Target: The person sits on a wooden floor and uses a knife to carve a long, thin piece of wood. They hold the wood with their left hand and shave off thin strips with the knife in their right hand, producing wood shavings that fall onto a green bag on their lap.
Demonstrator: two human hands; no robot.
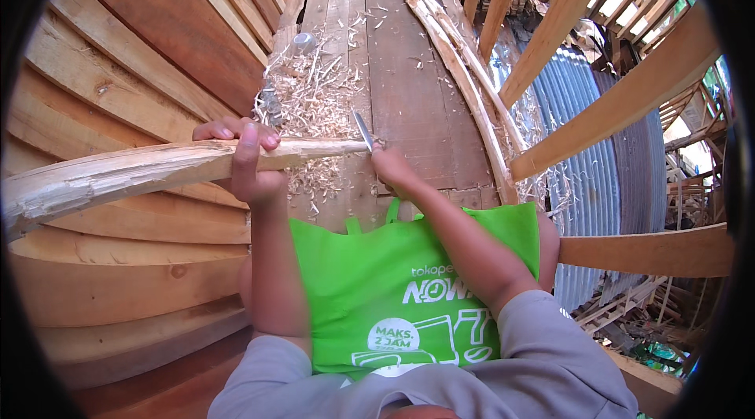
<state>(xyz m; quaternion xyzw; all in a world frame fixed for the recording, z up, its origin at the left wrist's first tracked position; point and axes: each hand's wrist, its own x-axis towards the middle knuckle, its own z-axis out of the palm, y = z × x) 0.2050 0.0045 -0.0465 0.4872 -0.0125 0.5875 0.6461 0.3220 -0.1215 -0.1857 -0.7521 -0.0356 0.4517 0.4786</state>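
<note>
A long, whittled wooden pole [134, 175] lies across in front of me. Its thick end reaches out to the left and its thin, pale end points right. My left hand [250, 153] is wrapped round the pole, with the thumb on top. In my right hand [391, 167] is a knife [362, 130], its handle mostly hidden by the closed fingers. The blade stands up and away from me, at the pole's thin tip; whether it touches the wood I cannot tell. A green cloth bag [354, 270] covers my lap beneath both forearms.
Wood shavings [314, 97] are heaped on the plank floor [409, 97] beyond the pole, around a small clear cup [303, 42]. Two peeled poles [448, 49] lie along the right side. A plank wall [141, 49] rises left; slanted railing slats [621, 124] stand right, above corrugated metal sheets [578, 207].
</note>
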